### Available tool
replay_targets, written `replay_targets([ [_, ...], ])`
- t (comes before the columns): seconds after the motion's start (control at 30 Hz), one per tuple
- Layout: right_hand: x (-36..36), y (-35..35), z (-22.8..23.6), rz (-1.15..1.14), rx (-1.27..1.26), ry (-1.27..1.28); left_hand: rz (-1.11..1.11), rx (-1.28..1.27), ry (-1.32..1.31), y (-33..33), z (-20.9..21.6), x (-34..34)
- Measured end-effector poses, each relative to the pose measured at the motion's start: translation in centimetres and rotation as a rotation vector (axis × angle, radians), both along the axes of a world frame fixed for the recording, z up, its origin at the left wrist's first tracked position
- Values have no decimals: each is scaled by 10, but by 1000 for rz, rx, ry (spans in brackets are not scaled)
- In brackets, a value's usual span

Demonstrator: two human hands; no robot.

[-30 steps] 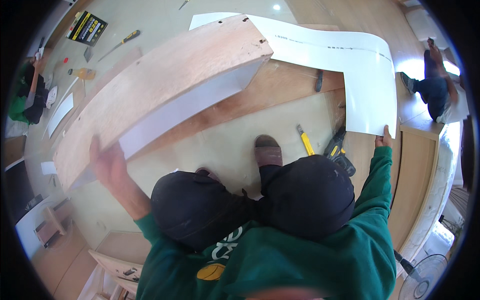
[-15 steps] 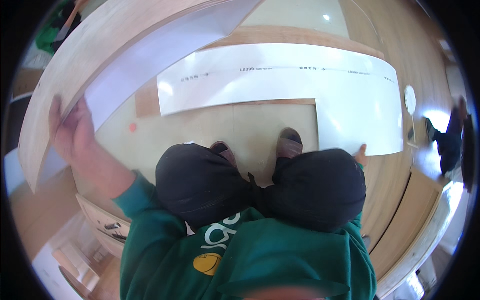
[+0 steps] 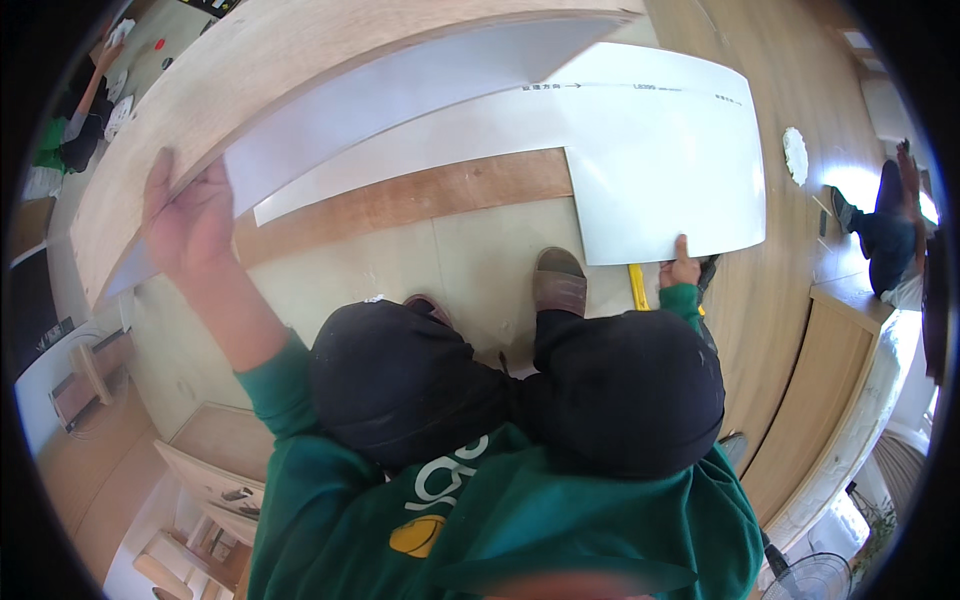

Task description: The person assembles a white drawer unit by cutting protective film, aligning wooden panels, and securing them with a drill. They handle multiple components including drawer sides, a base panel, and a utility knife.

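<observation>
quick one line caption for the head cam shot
Crouched person's left hand lifts a long wood-faced panel on edge while the right hand touches the white sheet.

1. Single view only, worn on the head, wide fisheye, upright and unmirrored.
2. Looks steeply down over the knees (image 3: pixel 520 400) to the floor (image 3: pixel 470 260) just below.
3. Very near: green sleeves fill the lower edge.
4. Straight board (image 3: pixel 300 60) edges bend toward the dark round rim, far side uppermost.

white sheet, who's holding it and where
Left hand grips the white sheet with the wooden board at their left end; right hand pinches the sheet's lower right edge.
</observation>
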State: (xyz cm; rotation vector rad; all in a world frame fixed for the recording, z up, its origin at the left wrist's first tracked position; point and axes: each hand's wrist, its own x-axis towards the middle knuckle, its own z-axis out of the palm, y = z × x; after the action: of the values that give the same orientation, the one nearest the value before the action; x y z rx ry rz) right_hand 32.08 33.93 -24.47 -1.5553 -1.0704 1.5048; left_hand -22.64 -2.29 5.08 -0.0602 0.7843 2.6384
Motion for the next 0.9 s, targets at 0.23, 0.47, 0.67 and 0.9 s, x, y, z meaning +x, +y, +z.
replay_targets([
  [0.23,-11,-3,39,-114,-137,207,-100,-11,-172,78,-32,18],
  [0.47,-11,25,38,536,-648,-722,-100,-7,-317,87,-93,21],
  [0.67,-122,50,79,828,280,-616,-239,-68,-199,81,-126,21],
  [0.9,-260,93,94,774,306,-214,-428,-316,-25,1,-106,60],
])
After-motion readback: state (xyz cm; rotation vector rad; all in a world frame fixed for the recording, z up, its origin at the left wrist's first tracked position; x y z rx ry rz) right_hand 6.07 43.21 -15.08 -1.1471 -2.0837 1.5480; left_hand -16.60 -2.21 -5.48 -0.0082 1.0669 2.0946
